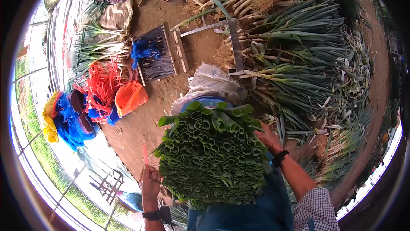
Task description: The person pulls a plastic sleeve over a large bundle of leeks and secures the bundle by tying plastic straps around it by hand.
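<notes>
Blue, red, orange and yellow material point(100, 102) lies on the ground. The left hand point(150, 179), fingers closed, pinches a red strip point(145, 154). A big green bundle point(212, 156), cut ends up, sits centrally against the person. The right hand point(269, 138) touches its side, partly open; its hold is unclear. Leeks point(294, 77) lie beyond.

Bare brown earth point(171, 92) makes up the floor. At the left, bright daylight comes through a gridded frame point(32, 144) with greenery point(27, 110) beyond; a small stool point(112, 184) stands near it.
</notes>
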Demonstrator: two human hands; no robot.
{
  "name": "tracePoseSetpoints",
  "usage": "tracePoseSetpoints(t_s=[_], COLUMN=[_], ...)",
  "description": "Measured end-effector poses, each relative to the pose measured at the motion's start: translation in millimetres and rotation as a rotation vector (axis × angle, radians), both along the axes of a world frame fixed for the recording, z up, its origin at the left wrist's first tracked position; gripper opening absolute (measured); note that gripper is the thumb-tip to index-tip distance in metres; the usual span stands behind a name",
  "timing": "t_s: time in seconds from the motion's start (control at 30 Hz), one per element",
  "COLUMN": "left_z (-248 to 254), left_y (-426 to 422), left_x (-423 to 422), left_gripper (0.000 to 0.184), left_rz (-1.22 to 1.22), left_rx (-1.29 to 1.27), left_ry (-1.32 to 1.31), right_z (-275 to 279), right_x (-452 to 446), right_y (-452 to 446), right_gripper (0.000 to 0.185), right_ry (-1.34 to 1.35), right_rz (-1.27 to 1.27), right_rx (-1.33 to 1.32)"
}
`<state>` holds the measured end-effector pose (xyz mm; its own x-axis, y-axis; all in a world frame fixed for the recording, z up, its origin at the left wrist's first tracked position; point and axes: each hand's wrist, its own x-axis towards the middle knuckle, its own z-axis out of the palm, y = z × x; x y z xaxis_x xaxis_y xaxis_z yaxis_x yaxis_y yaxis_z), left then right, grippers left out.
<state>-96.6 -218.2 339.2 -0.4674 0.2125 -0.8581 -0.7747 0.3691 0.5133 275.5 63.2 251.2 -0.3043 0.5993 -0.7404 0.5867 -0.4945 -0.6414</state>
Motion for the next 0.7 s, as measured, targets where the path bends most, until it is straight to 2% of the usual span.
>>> tracePoseSetpoints(t_s=[0.03,0.13,0.23,0.33,0.43,0.5,0.57,0.67,0.7], left_z=[2,5,4,3,2,-10,-22,-41,-47], left_y=[3,14,23,25,14,15,14,26,29], left_x=[0,-2,2,4,5,4,-7,-21,-22], left_gripper=[0.031,0.03,0.029,0.028,0.027,0.026,0.027,0.026,0.026], left_rz=[-0.036,-0.132,-0.172,-0.154,-0.126,-0.084,-0.028,0.091,0.124], left_rx=[-0.023,-0.065,-0.103,-0.174,-0.2,-0.153,-0.052,0.017,0.063], left_ry=[0.002,0.016,0.018,0.01,0.014,0.098,0.052,0.014,0.001], right_z=[4,-14,5,0,-17,-38,-61,-71,-61], right_x=[0,19,48,54,48,21,-3,-29,-34], right_y=[3,-13,-43,-51,-38,-19,12,38,39], right_gripper=[0.029,0.013,0.007,0.008,0.008,0.011,0.015,0.019,0.02], right_ry=[-0.032,0.252,0.348,0.324,0.243,0.29,0.197,0.376,0.417], right_rz=[0.017,-0.202,-0.199,-0.083,-0.104,-0.288,-0.044,0.158,0.05], right_rx=[-0.017,-0.267,-0.286,-0.223,-0.334,-0.327,-0.259,-0.105,-0.146])
